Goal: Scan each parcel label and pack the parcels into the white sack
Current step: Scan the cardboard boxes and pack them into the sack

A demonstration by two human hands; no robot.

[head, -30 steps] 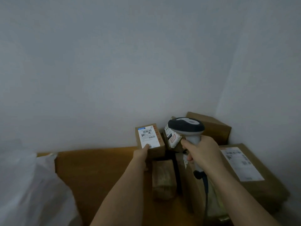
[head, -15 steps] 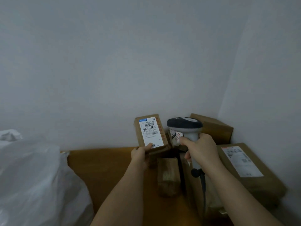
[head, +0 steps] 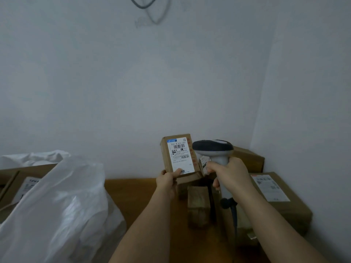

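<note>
The sack (head: 55, 211) slumps at left, its mouth cut off. Both forearms reach forward over the table (head: 136, 194). The right hand (head: 230, 177) grips the scanner (head: 213, 149); the left hand (head: 167, 180) pinches the parcel (head: 179, 155) upright, label facing the camera, print illegible.

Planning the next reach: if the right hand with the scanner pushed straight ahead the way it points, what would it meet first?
Probably the small labelled box just beyond the right hand and barcode scanner, then the brown carton at the wall; depth is unclear.
</note>
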